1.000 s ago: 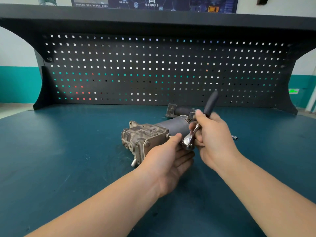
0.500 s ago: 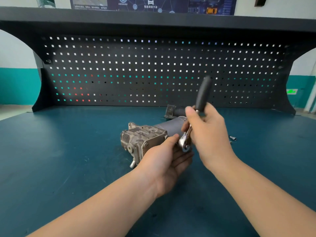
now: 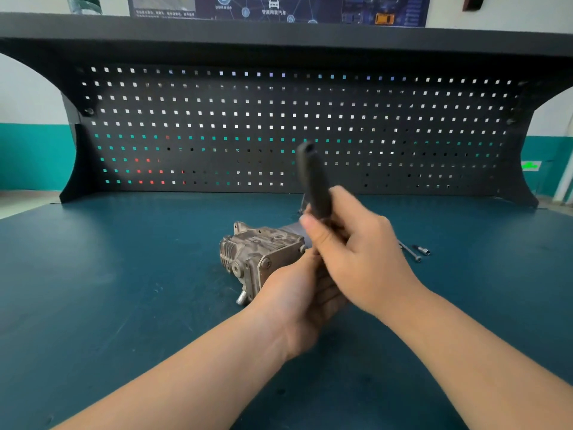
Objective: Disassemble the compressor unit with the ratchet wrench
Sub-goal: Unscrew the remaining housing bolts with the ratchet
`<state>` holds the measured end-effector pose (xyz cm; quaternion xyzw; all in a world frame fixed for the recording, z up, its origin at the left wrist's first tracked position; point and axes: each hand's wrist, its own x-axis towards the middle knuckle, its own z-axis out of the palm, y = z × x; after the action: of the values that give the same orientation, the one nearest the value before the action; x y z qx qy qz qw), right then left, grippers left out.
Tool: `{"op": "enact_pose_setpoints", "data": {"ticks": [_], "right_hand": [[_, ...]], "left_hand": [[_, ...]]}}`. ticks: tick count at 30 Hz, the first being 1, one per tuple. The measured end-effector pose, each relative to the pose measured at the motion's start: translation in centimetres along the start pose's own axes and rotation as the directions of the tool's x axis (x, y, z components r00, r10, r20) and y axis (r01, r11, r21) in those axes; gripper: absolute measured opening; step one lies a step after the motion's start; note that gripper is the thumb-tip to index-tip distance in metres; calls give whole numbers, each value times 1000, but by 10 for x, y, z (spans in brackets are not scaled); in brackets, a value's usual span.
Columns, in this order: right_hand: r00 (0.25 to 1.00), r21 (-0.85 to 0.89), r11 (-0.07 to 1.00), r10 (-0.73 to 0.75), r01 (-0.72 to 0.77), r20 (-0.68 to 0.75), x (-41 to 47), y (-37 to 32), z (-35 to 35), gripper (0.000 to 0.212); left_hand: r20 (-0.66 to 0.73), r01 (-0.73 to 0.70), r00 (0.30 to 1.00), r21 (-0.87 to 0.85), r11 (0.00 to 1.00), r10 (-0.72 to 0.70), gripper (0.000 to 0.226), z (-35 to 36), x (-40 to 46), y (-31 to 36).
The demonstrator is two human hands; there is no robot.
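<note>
Your right hand (image 3: 359, 252) grips the ratchet wrench (image 3: 313, 181), handle upright and blurred, over the compressor unit (image 3: 260, 256) lying mid-workbench (image 3: 108, 290). Your left hand (image 3: 305, 301) cups beneath; what it holds cannot be told. Two bolts (image 3: 417, 252) lie nearby.

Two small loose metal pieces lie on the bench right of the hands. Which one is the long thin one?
The long bolt, the one nearer the right hand: a slim rod. The short socket piece just beyond it is stubbier.
</note>
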<state>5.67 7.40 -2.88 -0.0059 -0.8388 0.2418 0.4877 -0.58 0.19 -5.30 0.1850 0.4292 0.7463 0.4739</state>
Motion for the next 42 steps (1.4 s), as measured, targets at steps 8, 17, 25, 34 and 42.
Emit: {"op": "enact_pose_setpoints", "data": {"ticks": [8,17,25,34,42], "right_hand": [[864,341,842,484,-417,-137,9,9,1,16],[462,795,181,876,-579,138,9,26,4,18],[1000,-19,1000,1,-1,17,0,4,0,14],[754,486,696,648,-529,-107,11,18,2,19],[581,724,385,813,-572,27,11,23,3,20]], "left_hand": [[-79,-7,997,-7,1000,7,26,1,3,-2],[-73,9,997,-2,1000,-9,29,0,4,-3],[22,-20,1000,-1,1000,20,40,1,-1,-1],[-86,11,996,-20,1000,-13,27,2,3,-4],[-73,18,997,-20,1000,-19,29,2,2,-4]]}}
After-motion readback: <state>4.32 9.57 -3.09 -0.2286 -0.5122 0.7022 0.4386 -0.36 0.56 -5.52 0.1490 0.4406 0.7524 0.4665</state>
